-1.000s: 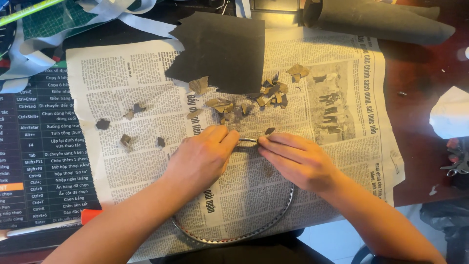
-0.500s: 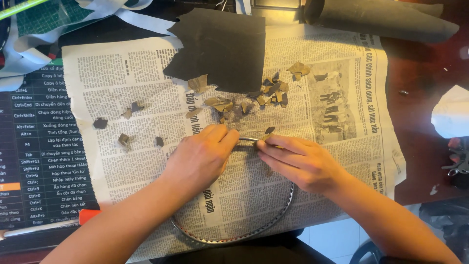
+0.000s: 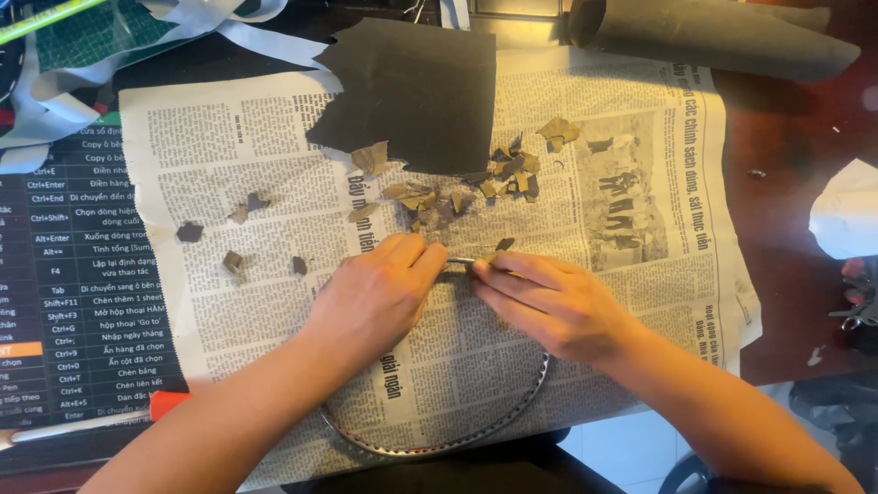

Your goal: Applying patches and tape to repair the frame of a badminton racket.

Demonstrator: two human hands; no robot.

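Note:
A thin metal ring (image 3: pixel 512 410) with a notched edge lies on a spread newspaper (image 3: pixel 274 183). My left hand (image 3: pixel 375 293) pinches the ring's far side from the left. My right hand (image 3: pixel 549 302) grips the same stretch from the right, fingers closed on it, and the two hands almost touch. Just beyond my fingers lies a scatter of small torn brown and dark scraps (image 3: pixel 498 174). A torn sheet of dark sandpaper-like material (image 3: pixel 412 91) rests at the newspaper's far edge.
A dark rolled sheet (image 3: pixel 713 37) lies at the back right. A black printed mat (image 3: pixel 73 302) and a green cutting mat (image 3: pixel 91 27) with white strips sit to the left. White crumpled paper (image 3: pixel 846 220) lies at the right edge. An orange-tipped tool (image 3: pixel 137 412) lies near left.
Both hands stay on the far side of the ring; only the fingers shift slightly.

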